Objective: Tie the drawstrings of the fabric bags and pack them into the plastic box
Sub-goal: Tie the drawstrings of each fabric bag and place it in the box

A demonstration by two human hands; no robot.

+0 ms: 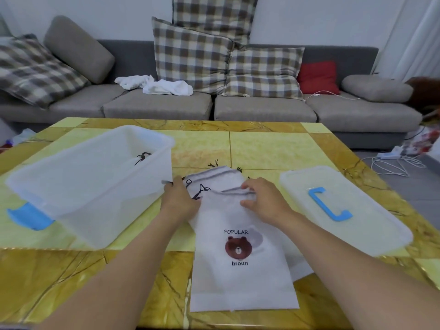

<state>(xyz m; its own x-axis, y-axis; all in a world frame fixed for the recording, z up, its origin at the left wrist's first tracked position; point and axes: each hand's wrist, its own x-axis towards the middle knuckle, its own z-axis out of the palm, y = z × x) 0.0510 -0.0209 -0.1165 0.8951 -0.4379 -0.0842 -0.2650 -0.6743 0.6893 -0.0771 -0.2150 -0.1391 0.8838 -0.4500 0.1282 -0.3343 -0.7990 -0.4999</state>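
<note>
My right hand (263, 198) pinches bear-print bag (240, 248) hem; left hand (179, 200) seemingly grips drawstring (200, 192). Uneven pull risks cord slipping out.

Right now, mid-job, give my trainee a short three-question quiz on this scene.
1. True or false: the lid is on the box.
2. Which side of the top bag is the box on? A) the person's left B) the person's right C) behind it
3. What are the left hand and the right hand working at?

Key
1. False: the lid lies on the table, at the person's right.
2. A.
3. The top edge of the top bag, where the right hand pinches the hem; the left hand is by the drawstrings.
</note>
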